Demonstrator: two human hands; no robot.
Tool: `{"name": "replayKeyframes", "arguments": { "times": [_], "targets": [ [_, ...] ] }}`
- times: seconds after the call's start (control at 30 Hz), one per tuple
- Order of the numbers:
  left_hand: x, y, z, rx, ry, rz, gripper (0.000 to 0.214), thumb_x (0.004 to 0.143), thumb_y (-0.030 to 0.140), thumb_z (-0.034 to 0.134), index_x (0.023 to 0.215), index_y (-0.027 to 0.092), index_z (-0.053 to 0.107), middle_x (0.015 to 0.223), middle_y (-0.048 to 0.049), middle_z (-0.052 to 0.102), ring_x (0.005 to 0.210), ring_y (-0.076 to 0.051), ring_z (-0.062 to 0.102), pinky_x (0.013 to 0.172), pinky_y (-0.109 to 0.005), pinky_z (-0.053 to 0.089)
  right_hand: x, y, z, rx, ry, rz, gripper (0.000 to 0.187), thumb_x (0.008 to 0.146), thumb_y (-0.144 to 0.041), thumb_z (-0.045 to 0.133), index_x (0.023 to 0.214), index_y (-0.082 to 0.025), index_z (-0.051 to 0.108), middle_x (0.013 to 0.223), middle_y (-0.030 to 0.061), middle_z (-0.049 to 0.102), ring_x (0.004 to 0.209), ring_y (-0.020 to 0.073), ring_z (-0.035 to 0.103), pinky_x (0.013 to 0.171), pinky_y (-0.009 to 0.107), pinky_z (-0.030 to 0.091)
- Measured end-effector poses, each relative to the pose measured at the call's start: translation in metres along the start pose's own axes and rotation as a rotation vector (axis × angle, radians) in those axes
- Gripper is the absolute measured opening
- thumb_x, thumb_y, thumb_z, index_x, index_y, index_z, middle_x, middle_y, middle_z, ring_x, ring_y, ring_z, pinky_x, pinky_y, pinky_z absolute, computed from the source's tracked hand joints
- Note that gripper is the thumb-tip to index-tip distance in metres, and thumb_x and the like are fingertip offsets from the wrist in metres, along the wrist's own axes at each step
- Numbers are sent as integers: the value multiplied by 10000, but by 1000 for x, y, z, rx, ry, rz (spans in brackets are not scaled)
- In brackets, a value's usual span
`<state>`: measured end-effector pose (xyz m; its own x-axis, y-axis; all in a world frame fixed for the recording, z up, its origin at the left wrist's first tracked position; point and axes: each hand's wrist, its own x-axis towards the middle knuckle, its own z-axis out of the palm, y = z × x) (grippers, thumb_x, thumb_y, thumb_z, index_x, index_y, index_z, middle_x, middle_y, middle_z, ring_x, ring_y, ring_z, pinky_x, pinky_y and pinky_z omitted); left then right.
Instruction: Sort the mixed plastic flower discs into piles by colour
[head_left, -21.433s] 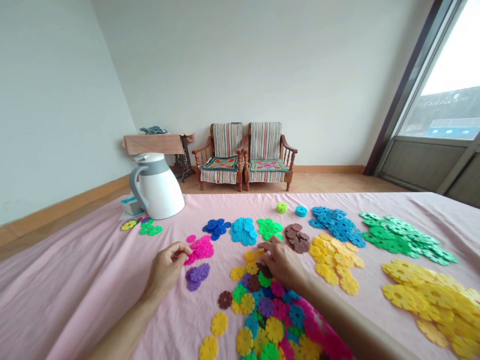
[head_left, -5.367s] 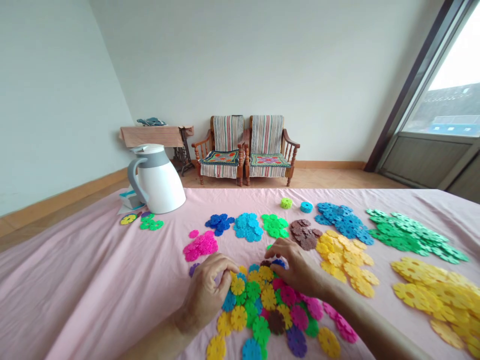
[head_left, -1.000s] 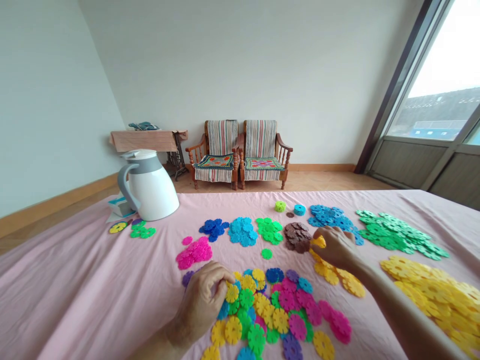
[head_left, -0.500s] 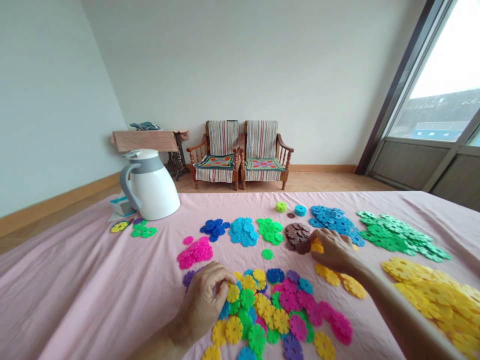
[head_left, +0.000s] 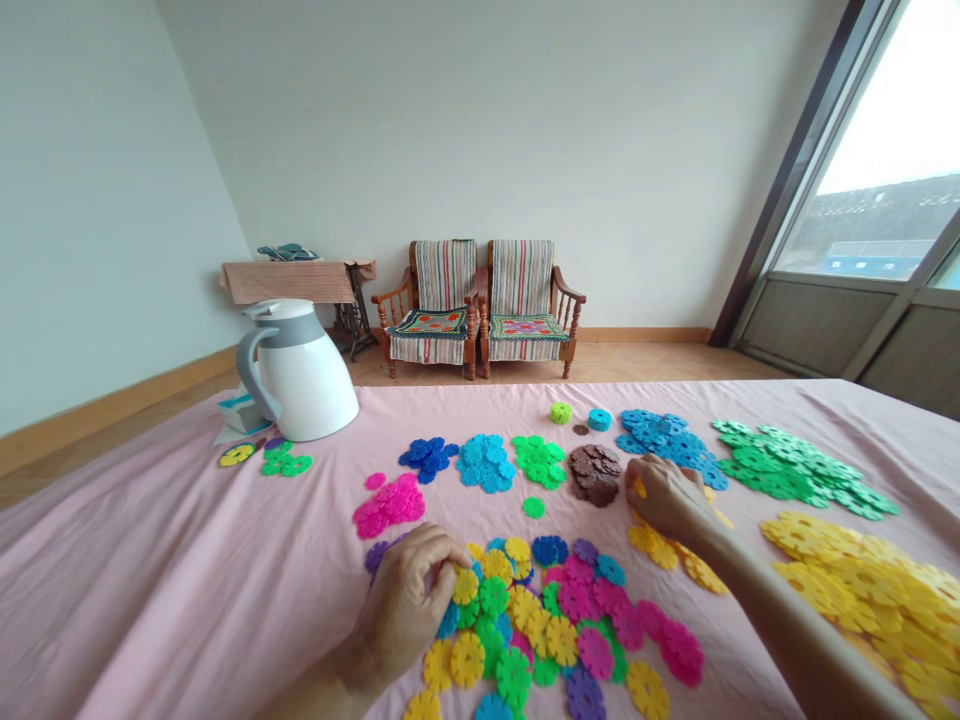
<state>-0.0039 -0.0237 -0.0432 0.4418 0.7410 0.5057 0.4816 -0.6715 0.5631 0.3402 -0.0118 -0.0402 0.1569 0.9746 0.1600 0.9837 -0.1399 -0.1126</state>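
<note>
Pink-clothed counter first, creased all down its 9 o'clock side, and a tug there could drag everything on it askew. Take the mixed heap of flower discs as the dial's middle: colours overlap, so one careless sweep might carry strays along. White jug between 10 and 11 o'clock, well apart, little danger. Left hand at the heap's 10 o'clock edge, grip curled beside a yellow disc; holding it or not, can't tell. Right hand out at 2 o'clock, low over the smaller yellow pile, grip nearly closed, yellow showing there, pinched or merely underneath, impossible to say! Brown pile sits just beside it, so a wide release could mix colours. Lone green disc, 12 o'clock, could catch a trailing wrist.
</note>
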Motion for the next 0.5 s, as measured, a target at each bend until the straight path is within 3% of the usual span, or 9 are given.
{"name": "replayKeyframes", "arguments": {
  "times": [0.13,0.37,0.5],
  "targets": [
    [0,-2,1,-10,0,-5,283,714,-8,401,699,178,613,709,-20,659,712,-151,633,659,-248,487,3,4,-1,-11,20,27,192,772,-189,446,797,-196,636,958,96,658,942,272,566,748,385,307],
    [-1,-4,2,-14,-12,-13,272,731,-1,408,695,178,609,703,-12,652,700,-143,623,657,-239,475,15,0,8,26,63,14,420,801,-109,401,1164,-219,580,1208,102,618,1118,260,530,882,403,310],
    [-1,-4,2,-15,-17,-19,264,741,6,412,698,178,608,707,-14,649,708,-145,620,659,-240,472,16,-1,12,50,43,-13,416,786,-63,385,1061,-238,643,1096,70,685,1043,236,589,883,391,327]
  ]
}}
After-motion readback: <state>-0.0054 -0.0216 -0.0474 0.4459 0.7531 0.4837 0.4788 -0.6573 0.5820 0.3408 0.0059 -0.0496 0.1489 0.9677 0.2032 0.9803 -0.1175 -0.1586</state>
